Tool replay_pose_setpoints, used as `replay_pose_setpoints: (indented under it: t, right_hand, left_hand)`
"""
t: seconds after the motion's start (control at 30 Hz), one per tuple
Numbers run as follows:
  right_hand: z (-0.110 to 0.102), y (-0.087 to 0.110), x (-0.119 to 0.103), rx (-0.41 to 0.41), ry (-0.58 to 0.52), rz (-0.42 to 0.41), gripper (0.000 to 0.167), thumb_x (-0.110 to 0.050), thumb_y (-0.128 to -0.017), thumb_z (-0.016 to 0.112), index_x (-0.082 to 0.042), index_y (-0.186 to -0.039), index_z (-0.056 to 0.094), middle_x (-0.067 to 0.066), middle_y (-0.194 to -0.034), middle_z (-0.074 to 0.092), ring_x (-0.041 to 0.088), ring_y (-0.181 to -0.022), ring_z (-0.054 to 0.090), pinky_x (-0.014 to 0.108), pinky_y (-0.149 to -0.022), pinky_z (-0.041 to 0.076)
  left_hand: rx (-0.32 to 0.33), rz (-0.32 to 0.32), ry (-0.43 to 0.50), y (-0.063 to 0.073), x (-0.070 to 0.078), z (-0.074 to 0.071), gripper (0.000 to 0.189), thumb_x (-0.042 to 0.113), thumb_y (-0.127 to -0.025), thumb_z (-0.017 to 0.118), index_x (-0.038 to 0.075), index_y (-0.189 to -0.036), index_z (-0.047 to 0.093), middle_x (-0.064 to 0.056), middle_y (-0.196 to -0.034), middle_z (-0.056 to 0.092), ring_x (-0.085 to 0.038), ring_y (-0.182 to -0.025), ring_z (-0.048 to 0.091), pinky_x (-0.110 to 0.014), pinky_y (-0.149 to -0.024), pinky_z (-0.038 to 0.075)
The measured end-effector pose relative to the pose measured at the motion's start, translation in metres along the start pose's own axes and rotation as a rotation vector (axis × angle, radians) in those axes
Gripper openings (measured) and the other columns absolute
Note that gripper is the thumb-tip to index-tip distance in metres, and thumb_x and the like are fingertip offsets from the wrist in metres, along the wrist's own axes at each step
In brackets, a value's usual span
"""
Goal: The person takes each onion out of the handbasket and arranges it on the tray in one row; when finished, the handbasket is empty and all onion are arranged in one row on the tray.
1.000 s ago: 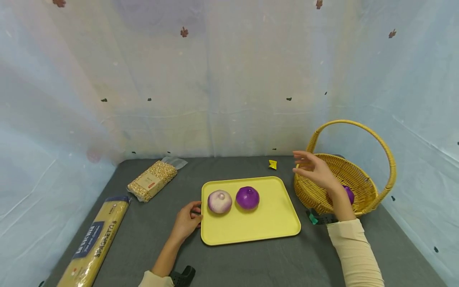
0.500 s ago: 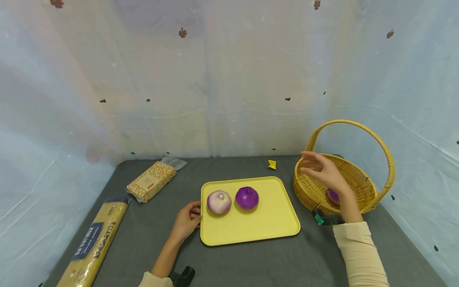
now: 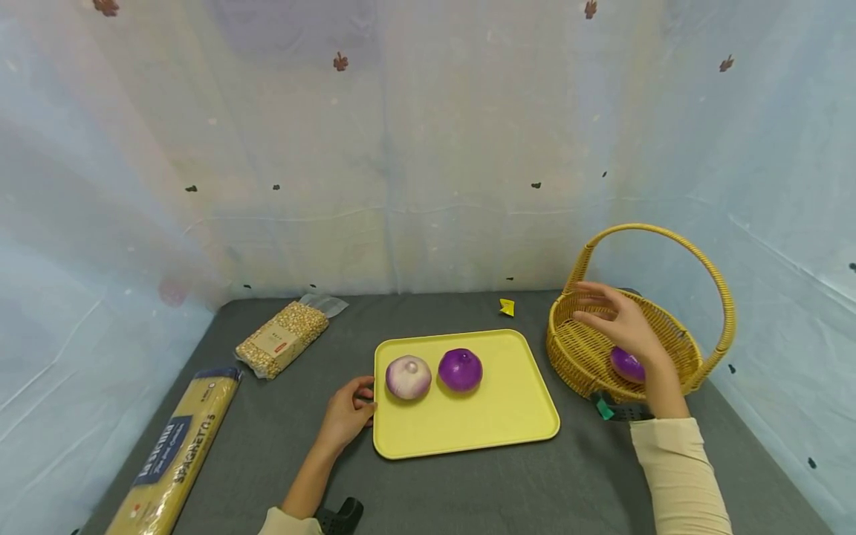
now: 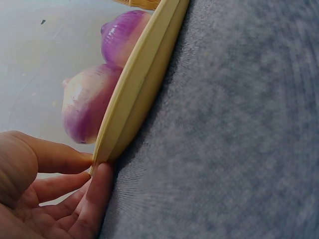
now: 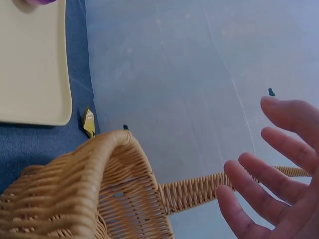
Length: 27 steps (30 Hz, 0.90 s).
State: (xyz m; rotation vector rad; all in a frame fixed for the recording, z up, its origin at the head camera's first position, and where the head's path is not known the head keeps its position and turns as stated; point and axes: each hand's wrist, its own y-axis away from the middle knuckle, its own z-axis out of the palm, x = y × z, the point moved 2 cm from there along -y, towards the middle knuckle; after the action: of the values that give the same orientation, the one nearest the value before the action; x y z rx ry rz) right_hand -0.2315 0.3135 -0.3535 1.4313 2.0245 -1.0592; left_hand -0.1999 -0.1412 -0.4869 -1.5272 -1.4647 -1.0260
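Observation:
My left hand pinches the left rim of a yellow tray; in the left wrist view the thumb meets the rim's upper side, with fingertips at its outer edge. On the tray sit a pale purple-and-white onion and a deep purple onion, side by side toward the left. My right hand hovers over a wicker basket with spread, slightly bent fingers and nothing in them. Inside the basket lies another purple onion, partly hidden by the right wrist.
A long spaghetti pack lies at the left table edge, and a bag of pale yellow kernels lies behind it. Near the back edge is a small yellow scrap. The basket's tall handle arches up beside a hanging pale curtain.
My right hand has moved right, from the basket's left rim to over its inside. The onion in the basket has shifted left. The left hand and tray have stayed put.

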Motion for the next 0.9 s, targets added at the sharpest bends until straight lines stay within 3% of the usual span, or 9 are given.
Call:
replay_pose_setpoints:
  t: [0.23,0.37,0.73,0.9]
  right_hand:
    - [-0.007,0.005,0.005,0.018,0.010,0.019,0.054,-0.017,-0.089,0.064,-0.009,-0.138,0.043,0.020,-0.132,0.047,-0.004,-0.104,0.051,0.014,-0.077,0.048]
    - [-0.011,0.007,0.008,0.035,0.014,0.023,0.054,-0.017,-0.089,0.063,-0.004,-0.138,0.043,0.020,-0.132,0.047,-0.007,-0.103,0.050,0.012,-0.076,0.048]
    - [-0.015,0.012,0.016,0.057,0.072,0.046,0.055,-0.020,-0.090,0.062,-0.002,-0.138,0.042,0.021,-0.132,0.046,0.002,-0.108,0.047,0.009,-0.077,0.044]
    - [-0.014,0.013,0.019,0.072,0.069,0.039,0.053,-0.019,-0.090,0.063,-0.001,-0.136,0.044,0.022,-0.131,0.046,-0.009,-0.106,0.043,0.007,-0.081,0.042]
  left_hand:
    - [-0.002,-0.020,0.004,0.000,-0.001,-0.001,0.044,-0.006,-0.081,0.062,-0.002,-0.124,0.054,-0.014,-0.094,0.056,-0.016,-0.068,0.056,-0.027,-0.052,0.053]
    - [-0.004,-0.013,-0.004,-0.001,-0.001,-0.001,0.044,-0.005,-0.081,0.062,-0.002,-0.125,0.054,-0.014,-0.095,0.056,-0.016,-0.068,0.056,-0.027,-0.052,0.053]
    - [-0.002,-0.006,-0.007,-0.001,-0.002,-0.001,0.044,-0.006,-0.082,0.061,-0.002,-0.125,0.054,-0.014,-0.095,0.056,-0.016,-0.068,0.056,-0.027,-0.052,0.053]
    - [-0.004,-0.001,0.000,-0.001,-0.002,-0.001,0.043,-0.006,-0.082,0.061,-0.002,-0.124,0.054,-0.014,-0.095,0.056,-0.016,-0.067,0.055,-0.027,-0.052,0.053]
